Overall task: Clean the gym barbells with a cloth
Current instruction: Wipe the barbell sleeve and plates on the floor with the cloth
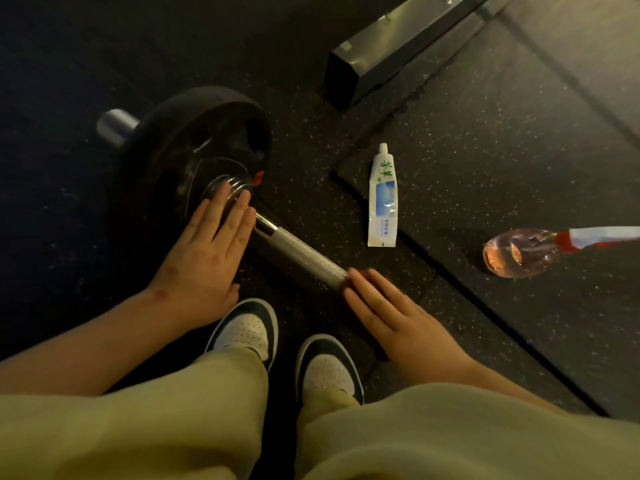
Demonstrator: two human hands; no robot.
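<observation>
Head view, looking down past pale trouser knees [173, 427] and two black-and-white shoes [247, 329] onto a dark speckled floor [502, 140]. Just beyond the toes both hands lie on the barbell [304, 256]. It rests on the floor with its long axis running from about 4 o'clock up to 10 o'clock.

The right hand [391, 317] covers the nearer end of the knurled shaft, fingers straight, close together and pointing toward 10 o'clock. Its grip is flat on the bar and curls round nothing. The left hand [204, 258] sits farther along, at the collar where the shaft meets the black weight plate [180, 147]. Its fingers are likewise straight, so that grip too is flat-palmed, not clasped. Past the plate the chrome sleeve end [116, 126] pokes out at 10 o'clock.

No cloth shows anywhere (neither hand carries one), so wiping probably waits until one is fetched. The bare knurling between the hands lies nearest the right hand.

At 12 o'clock from the right hand lies a white tube [382, 199], cap on and pointing away, well apart from the bar. Farther out at 2 o'clock is a clear spray bottle [519, 252] holding pinkish liquid; how full it is cannot be told. Farthest, toward 1 o'clock, lies a metal beam [398, 46].
</observation>
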